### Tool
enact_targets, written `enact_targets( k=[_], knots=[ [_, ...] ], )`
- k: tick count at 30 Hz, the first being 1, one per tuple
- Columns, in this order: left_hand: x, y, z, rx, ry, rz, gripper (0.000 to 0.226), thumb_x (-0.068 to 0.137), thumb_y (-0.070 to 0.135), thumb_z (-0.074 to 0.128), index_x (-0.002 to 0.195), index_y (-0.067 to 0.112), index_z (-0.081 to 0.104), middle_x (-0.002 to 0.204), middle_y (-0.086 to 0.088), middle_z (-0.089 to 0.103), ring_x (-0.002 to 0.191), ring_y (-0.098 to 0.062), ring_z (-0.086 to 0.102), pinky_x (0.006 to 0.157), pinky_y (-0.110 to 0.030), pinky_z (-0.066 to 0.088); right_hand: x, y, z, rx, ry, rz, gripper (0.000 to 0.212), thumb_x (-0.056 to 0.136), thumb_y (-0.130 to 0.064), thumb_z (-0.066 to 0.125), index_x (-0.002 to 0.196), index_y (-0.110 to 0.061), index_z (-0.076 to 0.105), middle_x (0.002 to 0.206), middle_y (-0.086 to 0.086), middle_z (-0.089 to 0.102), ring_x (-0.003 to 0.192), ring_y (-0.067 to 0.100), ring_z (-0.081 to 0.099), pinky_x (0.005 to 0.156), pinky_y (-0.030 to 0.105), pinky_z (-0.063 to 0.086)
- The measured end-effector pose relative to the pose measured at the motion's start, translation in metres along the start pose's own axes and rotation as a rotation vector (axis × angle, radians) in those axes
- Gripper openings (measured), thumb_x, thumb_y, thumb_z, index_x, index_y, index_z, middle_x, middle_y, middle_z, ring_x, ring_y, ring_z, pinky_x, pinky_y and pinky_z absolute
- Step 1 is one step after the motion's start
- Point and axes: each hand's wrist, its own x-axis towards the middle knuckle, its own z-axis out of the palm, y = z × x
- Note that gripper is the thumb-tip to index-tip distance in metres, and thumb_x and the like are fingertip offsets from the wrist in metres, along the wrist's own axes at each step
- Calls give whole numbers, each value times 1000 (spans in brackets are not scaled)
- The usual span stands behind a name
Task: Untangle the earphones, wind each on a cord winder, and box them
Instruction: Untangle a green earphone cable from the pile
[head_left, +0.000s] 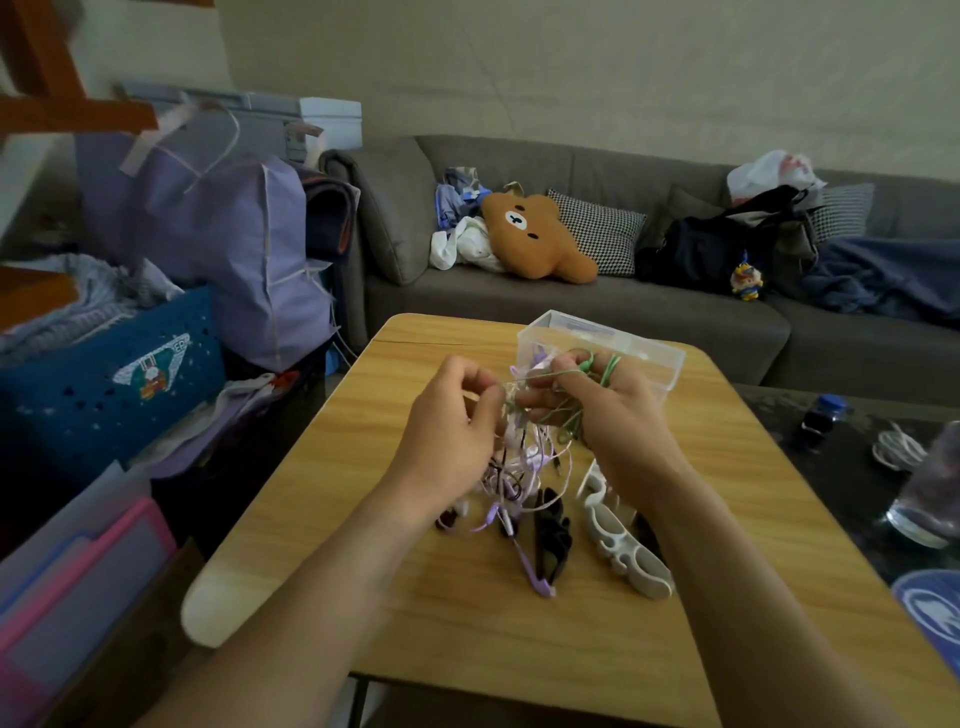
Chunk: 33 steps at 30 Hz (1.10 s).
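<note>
At frame centre my left hand (452, 415) and right hand (608, 410) pinched the green cord (563, 371) with curled fingers above the tangled earphones (511, 480), white winder (621, 545) lower right.

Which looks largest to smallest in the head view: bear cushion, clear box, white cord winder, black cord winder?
1. Bear cushion, though farthest away.
2. Clear box, partly hidden by the right hand.
3. White cord winder.
4. Black cord winder.

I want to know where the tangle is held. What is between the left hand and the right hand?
In the head view, the tangled earphone cords hang between the left hand and the right hand, green on top.
</note>
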Motion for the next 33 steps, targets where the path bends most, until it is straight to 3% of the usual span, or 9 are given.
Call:
enact_targets(
  k=[2,5,7,13,17,22,24,28,33],
  knots=[
    [0,2,0,-75,-3,-64,5,102,17,53,103,12,54,95,-7,67,70,-14,70,59,-27,57,0,2,-1,-43,19,26,16,104,-16,51,98,-4,60,80,9,71,64,18,67,61,31,53],
    [1,-1,2,-133,-46,-171,5,104,24,46,104,20,49,101,-15,68,88,-35,71,80,-55,58,0,4,1,-85,30,23,14,103,-16,53,96,-7,60,75,3,68,53,11,58,53,25,46],
    [1,0,2,-111,-67,-191,5,106,27,41,104,24,45,104,-20,66,92,-41,68,81,-60,55,0,6,4,-41,14,12,13,103,-18,53,97,-8,60,84,6,71,56,11,61,54,24,50],
    [0,1,-1,-21,-67,-154,5,106,21,43,107,20,47,100,-6,63,86,-25,69,74,-44,61,0,14,7,49,-10,3,23,105,-24,47,104,-12,67,90,12,74,71,16,68,66,27,55],
    [2,0,-5,-143,-111,-177,8,95,13,64,98,17,58,105,-9,67,84,-28,73,77,-45,62,1,10,4,82,-21,9,38,105,-31,45,94,-4,68,89,19,72,78,22,70,72,29,57],
    [0,-3,-6,-275,-90,-248,11,85,2,75,94,6,70,91,-17,71,73,-34,68,81,-45,61,1,6,2,69,-61,21,52,106,-38,42,82,-3,72,86,21,71,85,27,69,87,41,55],
    [1,-5,-7,-209,-74,-220,9,84,7,77,91,7,72,88,-14,73,79,-35,71,80,-45,60,0,3,2,101,-60,15,48,105,-34,45,79,-4,71,87,21,70,83,26,69,84,38,56],
    [3,-5,-9,25,-78,-57,4,93,13,67,93,16,64,91,-1,69,66,-10,69,64,-36,56,-1,-2,-2,78,-54,-14,18,96,-11,63,85,1,70,89,25,71,81,27,70,79,34,57],
    [1,-7,-7,76,-184,-26,20,84,16,78,99,18,65,93,5,70,80,-15,70,75,-40,61,-3,0,-9,-106,-101,-133,6,86,0,74,88,-3,70,95,23,73,87,29,71,89,44,57]
  ],
)
